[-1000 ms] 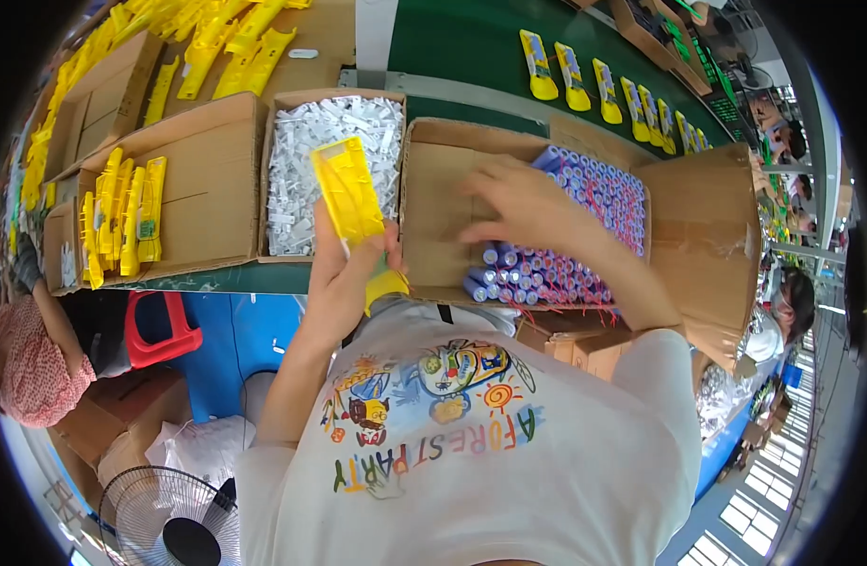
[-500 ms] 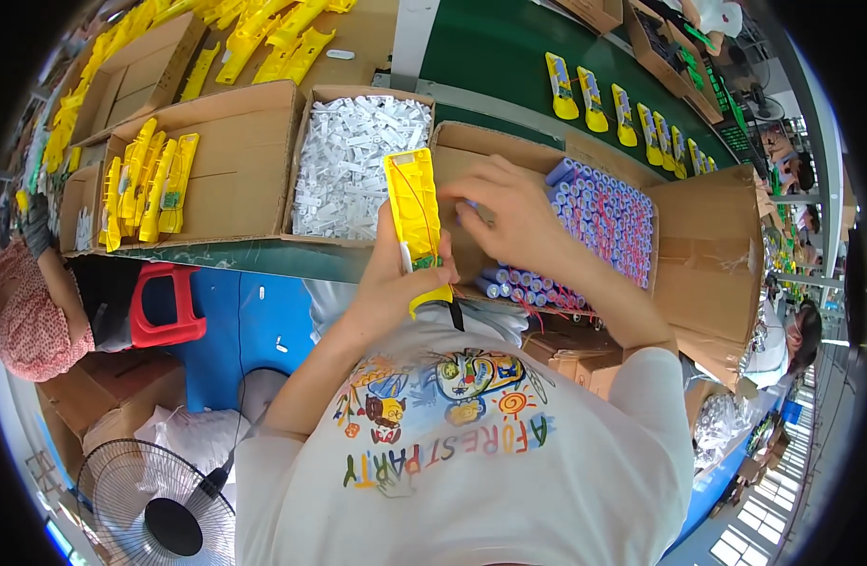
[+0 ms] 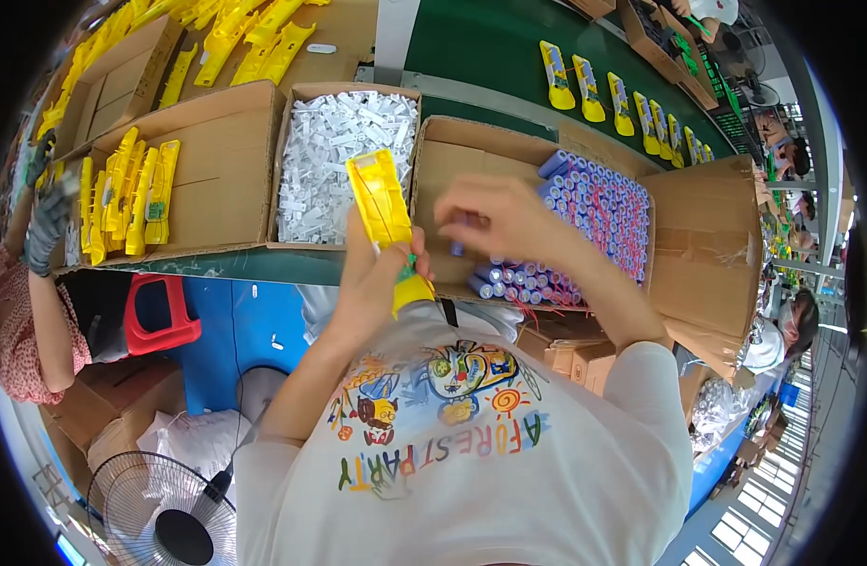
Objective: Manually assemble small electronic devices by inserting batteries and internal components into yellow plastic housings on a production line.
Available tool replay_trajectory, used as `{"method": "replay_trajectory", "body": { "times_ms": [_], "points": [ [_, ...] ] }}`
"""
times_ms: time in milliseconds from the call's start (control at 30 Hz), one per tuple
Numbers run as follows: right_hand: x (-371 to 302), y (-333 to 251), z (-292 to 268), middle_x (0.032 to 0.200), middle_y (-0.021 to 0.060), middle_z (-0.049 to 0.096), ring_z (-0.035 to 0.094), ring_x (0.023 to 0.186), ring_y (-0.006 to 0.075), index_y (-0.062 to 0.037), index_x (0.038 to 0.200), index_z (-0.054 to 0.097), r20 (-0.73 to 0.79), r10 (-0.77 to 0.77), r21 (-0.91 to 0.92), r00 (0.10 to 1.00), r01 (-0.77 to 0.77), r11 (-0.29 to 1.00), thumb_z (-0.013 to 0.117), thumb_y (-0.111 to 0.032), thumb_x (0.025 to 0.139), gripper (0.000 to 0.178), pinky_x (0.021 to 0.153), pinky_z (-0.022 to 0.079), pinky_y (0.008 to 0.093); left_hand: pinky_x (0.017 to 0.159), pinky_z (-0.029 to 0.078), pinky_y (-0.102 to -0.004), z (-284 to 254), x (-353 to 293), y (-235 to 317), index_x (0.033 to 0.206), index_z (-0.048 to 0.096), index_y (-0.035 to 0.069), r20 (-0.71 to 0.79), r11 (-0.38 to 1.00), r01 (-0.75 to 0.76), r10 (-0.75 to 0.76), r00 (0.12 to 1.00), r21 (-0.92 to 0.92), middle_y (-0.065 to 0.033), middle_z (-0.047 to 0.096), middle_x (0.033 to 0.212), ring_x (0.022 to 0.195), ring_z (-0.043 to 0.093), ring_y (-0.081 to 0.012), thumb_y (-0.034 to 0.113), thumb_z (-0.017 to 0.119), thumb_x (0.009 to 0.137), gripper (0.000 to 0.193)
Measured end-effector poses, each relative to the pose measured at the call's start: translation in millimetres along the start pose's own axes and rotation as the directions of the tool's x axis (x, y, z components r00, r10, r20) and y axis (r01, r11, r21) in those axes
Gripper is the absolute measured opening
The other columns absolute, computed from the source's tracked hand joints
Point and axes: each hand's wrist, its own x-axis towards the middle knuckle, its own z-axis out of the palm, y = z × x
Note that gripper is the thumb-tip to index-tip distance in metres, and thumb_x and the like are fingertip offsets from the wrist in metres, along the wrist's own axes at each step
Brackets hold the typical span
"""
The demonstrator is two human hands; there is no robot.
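My left hand [image 3: 369, 274] is closed round the lower part of a yellow plastic shell half [image 3: 379, 193]. The shell's hollow inside faces up, with a thin dark red wire along it and a bit of green circuit board near my thumb. To its right, my right hand [image 3: 499, 219] is curled and slightly blurred, apart from the shell. Under its fingers shows a purple cylindrical battery cell [image 3: 458, 245], partly hidden by them. Many such cells with red wires [image 3: 598, 217] fill the right part of the cardboard box [image 3: 452, 156] beneath that hand.
Small white plastic parts [image 3: 344, 141] fill a middle box. Left of it, a box [image 3: 221, 160] holds several yellow shells [image 3: 122, 193]; a co-worker's gloved hand [image 3: 49, 222] is beside it. Assembled yellow pieces [image 3: 589, 90] line the green belt. A fan [image 3: 183, 538] and red stool [image 3: 160, 316] stand lower left.
The yellow shell has shifted left and tilted with my left hand. My right hand has moved a little left and down. At far left, a co-worker's gloved hands have come up by the box.
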Motion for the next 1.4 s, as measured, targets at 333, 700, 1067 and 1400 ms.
{"method": "replay_trajectory", "body": {
  "times_ms": [333,700,1067,1400],
  "points": [
    [13.9,5.1,-35.5,0.106,0.0109,0.062,0.062,0.101,0.0285,-0.0019,0.101,0.063,0.018,-0.406,-0.763,0.914,0.275,0.584,0.064,-0.006,0.073,0.028,0.08,0.054,0.0349,0.071,0.052,-0.0364,-1.1,-9.2,-1.3,0.137,0.024,0.013,0.152,0.995,0.087,-0.093,0.984,0.05,-0.0091,0.051,0.096,0.077,0.053,-0.0173,-0.001,0.041,0.091,0.051],
    [8.5,-33.8,24.1,0.123,0.0206,0.057,0.056,0.117,0.0318,0.008,0.115,0.058,0.07,-0.578,-0.676,0.813,0.465,0.571,0.064,-0.009,0.074,0.046,0.093,0.05,0.0374,0.069,0.052,-0.0301,-3.9,-11.2,1.6,0.143,0.017,0.012,0.182,0.996,0.09,-0.086,0.979,-0.015,-0.0083,0.052,0.095,0.078,0.057,-0.0151,-0.003,0.042,0.091,0.059],
    [117.7,-11.4,58.6,0.097,0.0081,0.063,0.063,0.09,0.0237,-0.0104,0.092,0.067,0.155,-0.153,-0.259,0.976,0.19,0.947,0.069,-0.02,0.081,0.015,0.075,0.05,0.0339,0.068,0.051,-0.0355,-85.4,-30.7,48.7,0.129,0.032,0.009,-0.358,0.945,-0.258,0.174,0.917,-0.203,-0.0114,0.054,0.097,0.075,0.055,-0.0185,0.004,0.053,0.087,0.047],
    [112.8,6.3,28.5,0.078,0.0001,0.059,0.053,0.066,0.0068,-0.0042,0.087,0.064,0.14,0.061,0.388,0.988,-0.111,0.915,0.063,-0.009,0.081,0.007,0.059,0.043,0.0215,0.072,0.052,-0.0421,-56.5,-32.9,30.5,0.13,0.03,0.013,-0.099,0.932,-0.073,0.04,0.994,-0.356,-0.0128,0.056,0.093,0.079,0.059,-0.0247,0.013,0.047,0.085,0.048]
  ]
}}
